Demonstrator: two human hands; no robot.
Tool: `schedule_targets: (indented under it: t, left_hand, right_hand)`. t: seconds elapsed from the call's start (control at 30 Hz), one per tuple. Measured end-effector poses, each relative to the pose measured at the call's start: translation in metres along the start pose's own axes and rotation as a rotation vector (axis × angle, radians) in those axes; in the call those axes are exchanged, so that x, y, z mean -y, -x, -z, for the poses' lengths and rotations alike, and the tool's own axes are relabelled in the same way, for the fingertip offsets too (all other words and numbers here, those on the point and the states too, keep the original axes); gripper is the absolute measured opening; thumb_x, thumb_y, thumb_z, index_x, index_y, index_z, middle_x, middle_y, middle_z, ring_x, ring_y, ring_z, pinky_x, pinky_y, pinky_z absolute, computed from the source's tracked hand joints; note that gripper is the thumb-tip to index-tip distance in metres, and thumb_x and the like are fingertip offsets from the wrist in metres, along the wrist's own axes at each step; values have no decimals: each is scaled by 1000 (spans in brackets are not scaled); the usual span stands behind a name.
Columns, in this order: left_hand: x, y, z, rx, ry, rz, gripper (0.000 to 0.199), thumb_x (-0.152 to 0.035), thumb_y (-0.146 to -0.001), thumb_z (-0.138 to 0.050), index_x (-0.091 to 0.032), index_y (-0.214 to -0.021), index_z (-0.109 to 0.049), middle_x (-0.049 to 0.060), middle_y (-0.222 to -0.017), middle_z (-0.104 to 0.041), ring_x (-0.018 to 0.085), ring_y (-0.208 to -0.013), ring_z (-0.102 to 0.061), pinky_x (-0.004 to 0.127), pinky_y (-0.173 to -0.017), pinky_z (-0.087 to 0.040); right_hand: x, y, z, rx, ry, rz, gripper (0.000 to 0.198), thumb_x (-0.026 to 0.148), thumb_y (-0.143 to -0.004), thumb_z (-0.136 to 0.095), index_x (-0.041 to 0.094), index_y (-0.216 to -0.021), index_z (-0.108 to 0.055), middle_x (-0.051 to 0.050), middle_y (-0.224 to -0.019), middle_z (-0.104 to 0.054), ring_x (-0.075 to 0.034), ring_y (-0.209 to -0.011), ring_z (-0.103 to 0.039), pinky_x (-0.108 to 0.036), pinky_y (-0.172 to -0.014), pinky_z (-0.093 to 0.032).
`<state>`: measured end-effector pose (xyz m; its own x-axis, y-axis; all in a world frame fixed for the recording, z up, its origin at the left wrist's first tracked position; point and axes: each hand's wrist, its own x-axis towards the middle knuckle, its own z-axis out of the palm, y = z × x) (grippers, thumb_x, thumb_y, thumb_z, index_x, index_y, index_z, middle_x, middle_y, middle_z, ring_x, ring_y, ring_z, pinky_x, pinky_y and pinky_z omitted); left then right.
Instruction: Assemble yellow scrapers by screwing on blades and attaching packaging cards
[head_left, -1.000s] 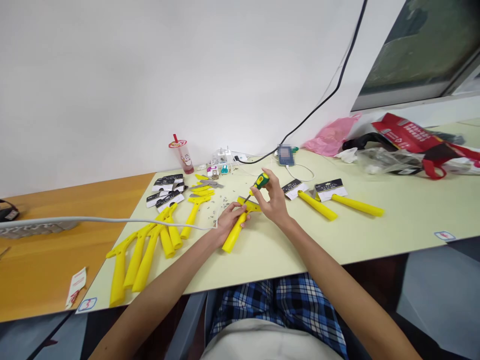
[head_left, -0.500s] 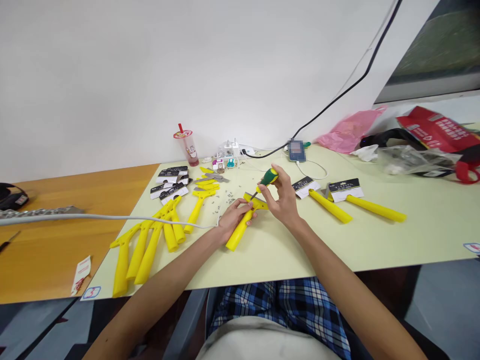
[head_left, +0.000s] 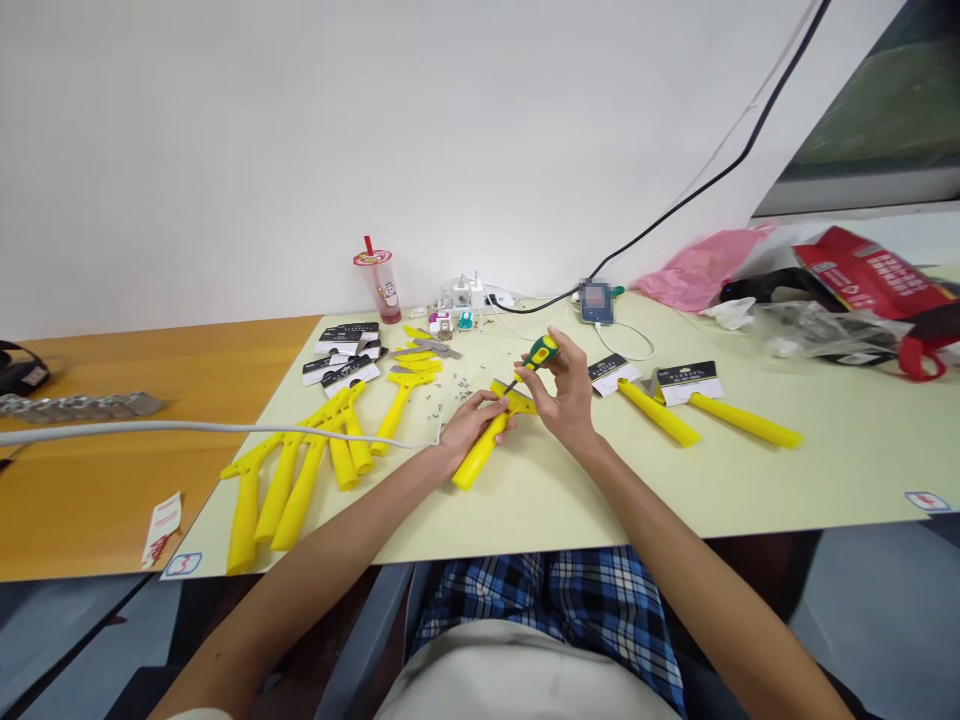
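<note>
Over the table [head_left: 555,510], the person's left hand [head_left: 466,427] clasps the yellow scraper [head_left: 474,464] near its head, handle jutting past the fingers, while the right hand [head_left: 571,395] pinches a green-and-yellow screwdriver [head_left: 541,351] angled down to it.

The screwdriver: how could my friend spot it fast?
Find the pale table, then the right hand above it. That hand holds the screwdriver, pointing down at a yellow scraper. Only the screwdriver's handle has green; the scraper's is plain yellow.
</note>
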<state>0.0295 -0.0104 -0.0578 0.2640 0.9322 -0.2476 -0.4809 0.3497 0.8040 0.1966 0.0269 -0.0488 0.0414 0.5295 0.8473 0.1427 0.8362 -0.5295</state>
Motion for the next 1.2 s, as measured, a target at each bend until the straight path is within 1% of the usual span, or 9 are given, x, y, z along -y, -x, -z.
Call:
schedule_targets:
  t: [0.1,0.23,0.33,0.57,0.7,0.83,0.97,1.07,1.2]
  left_hand:
    - [1,-1,0,-11,17,-14,52,-29,-70,-98,-21,-92,-52,5,-92,-72,16,-69,-71,20,-45,-41]
    - [0,-3,1,-33,32,-1,51,-27,-70,-98,-21,-91,-51,5,-91,-71,15,-68,-71,20,-45,-40]
    - [-3,-2,1,-53,39,-32,50,-27,-73,-97,-21,-92,-52,5,-91,-70,14,-69,-70,19,-45,-41]
    - [-13,1,5,-80,1,-233,50,-35,-77,-96,-23,-100,-53,2,-99,-70,13,-76,-71,19,-50,-45]
    - [-13,-4,13,-183,-4,-246,48,-33,-78,-94,-23,-98,-52,0,-95,-67,13,-76,-70,19,-53,-46]
    - [-22,-8,18,-169,33,-310,47,-33,-80,-94,-23,-99,-52,-1,-95,-66,11,-77,-69,17,-53,-44]
    - [-39,-8,25,-183,73,-427,49,-34,-79,-95,-23,-99,-52,-1,-97,-64,10,-77,-68,17,-53,-44]
    - [-50,-8,33,-225,102,-484,50,-33,-79,-96,-24,-99,-51,-2,-97,-64,9,-75,-67,17,-52,-45]
    - [-54,-9,39,-255,111,-496,47,-32,-81,-94,-24,-98,-51,-2,-96,-64,10,-76,-68,17,-53,-47]
  right_hand:
    - [0,-4,-1,53,33,34,65,43,-101,-78,35,-160,-52,-10,-138,-67,-24,-100,-76,-45,-92,-69]
    - [-4,-18,-4,135,82,28,63,44,-99,-79,33,-156,-55,-9,-128,-72,-24,-95,-75,-46,-88,-69]
    - [-7,-30,-8,155,77,47,60,42,-100,-78,34,-155,-55,-9,-136,-70,-23,-94,-76,-46,-89,-70]
    - [1,-33,-17,25,-57,67,57,41,-106,-70,34,-157,-46,-9,-120,-72,-28,-105,-80,-51,-95,-70]
    - [4,-29,-15,-6,-105,117,54,42,-107,-68,39,-153,-42,-9,-122,-71,-29,-112,-79,-53,-96,-69]
    - [-5,-32,-12,-95,-167,-45,48,44,-106,-69,36,-143,-39,-7,-122,-72,-29,-121,-77,-53,-102,-66]
    - [-29,-30,-12,-170,-245,-266,51,44,-100,-77,32,-125,-34,-5,-116,-74,-24,-117,-79,-49,-103,-65]
    - [-47,-24,-14,-149,-244,-390,58,51,-94,-81,32,-119,-32,-5,-115,-76,-22,-106,-81,-45,-100,-67]
    - [-59,-15,-17,-67,-183,-457,61,59,-91,-80,31,-118,-33,-6,-115,-78,-21,-97,-82,-44,-95,-68]
